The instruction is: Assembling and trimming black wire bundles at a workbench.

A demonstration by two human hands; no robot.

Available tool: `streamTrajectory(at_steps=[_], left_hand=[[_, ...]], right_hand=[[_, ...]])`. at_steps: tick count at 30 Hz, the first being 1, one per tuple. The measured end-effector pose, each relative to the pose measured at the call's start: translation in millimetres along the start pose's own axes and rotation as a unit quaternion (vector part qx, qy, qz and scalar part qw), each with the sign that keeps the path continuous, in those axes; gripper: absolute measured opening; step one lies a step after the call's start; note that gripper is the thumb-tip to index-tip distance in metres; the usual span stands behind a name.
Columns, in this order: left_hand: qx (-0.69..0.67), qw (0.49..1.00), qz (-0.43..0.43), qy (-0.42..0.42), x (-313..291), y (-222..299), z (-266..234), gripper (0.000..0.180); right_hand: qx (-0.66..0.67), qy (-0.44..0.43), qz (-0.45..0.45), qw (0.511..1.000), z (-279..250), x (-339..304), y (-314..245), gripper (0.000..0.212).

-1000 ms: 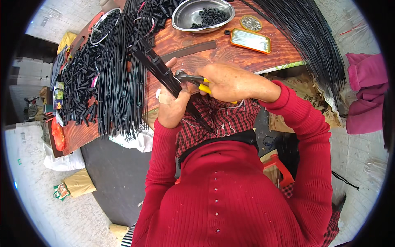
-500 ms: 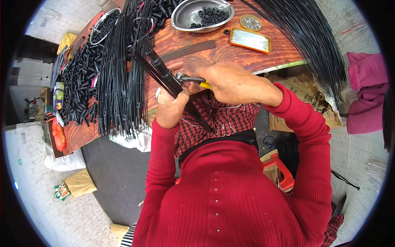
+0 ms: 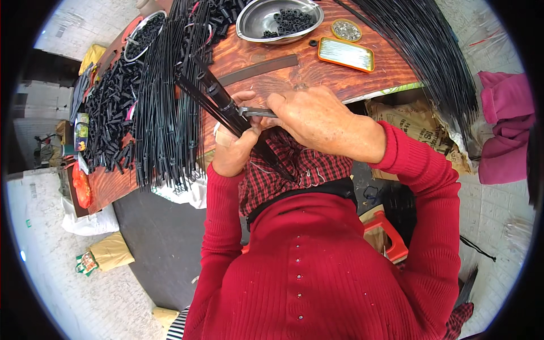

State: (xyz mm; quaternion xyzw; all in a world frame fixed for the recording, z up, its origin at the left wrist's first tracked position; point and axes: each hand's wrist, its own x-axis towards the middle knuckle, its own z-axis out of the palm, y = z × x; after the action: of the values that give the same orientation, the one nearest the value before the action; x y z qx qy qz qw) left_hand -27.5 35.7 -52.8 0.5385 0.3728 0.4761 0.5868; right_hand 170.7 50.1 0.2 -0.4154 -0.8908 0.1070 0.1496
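Observation:
My left hand (image 3: 231, 152) is closed round what looks like a black umbrella frame (image 3: 216, 92), a slanting bunch of thin ribs with a thicker black tubular part. Its lower end runs down over the checked red cloth on my lap. A bandage or tape wraps part of this hand near the thumb. In my right hand (image 3: 326, 122) is a pair of metal pliers (image 3: 258, 112), their jaws against the frame just above my left thumb. The handles are hidden in the right palm. What exactly the jaws grip is too small to make out.
On the wooden table (image 3: 362, 82) stand a metal bowl (image 3: 252, 25) of small black rings, a tin of thin silvery pins (image 3: 345, 55) and a round dish of metal bits (image 3: 345, 30). A flat dark strip (image 3: 258, 69), black rib bundles (image 3: 170, 113) and loose black tubular parts (image 3: 107, 124) lie there too.
My right hand has turned and shifted slightly, so the pliers' yellow handle no longer shows. The jaws stay at the frame. My left hand and the frame have barely moved.

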Motion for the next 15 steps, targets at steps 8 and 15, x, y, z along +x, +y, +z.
streamTrajectory(at_steps=[8, 15], left_hand=[[-0.112, 0.989, -0.049, -0.078, -9, -9, -23, 0.063], [-0.207, 0.976, 0.024, -0.059, -5, 10, -14, 0.062]], right_hand=[[0.298, -0.209, 0.024, 0.931, -15, 10, 13, 0.028], [0.388, -0.147, 0.013, 0.91, 6, 7, 7, 0.031]])
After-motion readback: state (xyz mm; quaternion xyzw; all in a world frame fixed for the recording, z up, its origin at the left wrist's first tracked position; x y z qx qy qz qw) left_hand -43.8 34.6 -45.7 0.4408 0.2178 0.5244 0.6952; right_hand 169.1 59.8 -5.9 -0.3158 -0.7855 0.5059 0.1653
